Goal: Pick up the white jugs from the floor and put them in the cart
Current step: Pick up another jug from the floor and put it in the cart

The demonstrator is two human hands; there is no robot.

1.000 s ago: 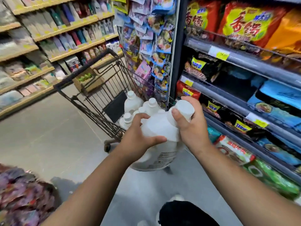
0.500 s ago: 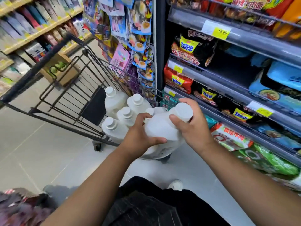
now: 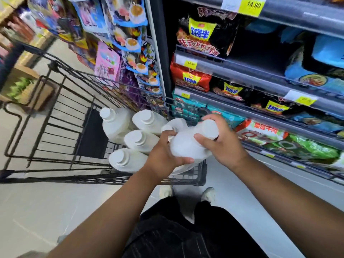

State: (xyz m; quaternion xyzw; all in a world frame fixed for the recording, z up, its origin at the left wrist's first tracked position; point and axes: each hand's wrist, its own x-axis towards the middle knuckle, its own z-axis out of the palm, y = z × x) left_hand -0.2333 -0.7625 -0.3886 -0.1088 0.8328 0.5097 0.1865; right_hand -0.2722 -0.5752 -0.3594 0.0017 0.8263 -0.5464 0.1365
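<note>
I hold a white jug [image 3: 184,144] with both hands over the near right corner of the black wire cart [image 3: 55,127]. My left hand [image 3: 163,157] grips its body from the left and below. My right hand [image 3: 221,144] wraps the neck just under the white cap. Several other white jugs [image 3: 139,140] stand upright inside the cart, crowded against its right side, and one more is partly hidden behind the held jug. The held jug's bottom is below the cart's rim.
Store shelves [image 3: 260,75] packed with noodle bags run along the right, very close to the cart. Hanging snack packets [image 3: 130,43] cover the shelf end beyond the cart. More shelving lines the far left. Grey floor [image 3: 46,211] lies to the left.
I have stepped closer to the cart and the view has tipped down. The jug in my hands has travelled forward and down, from in front of the cart to inside its near corner.
</note>
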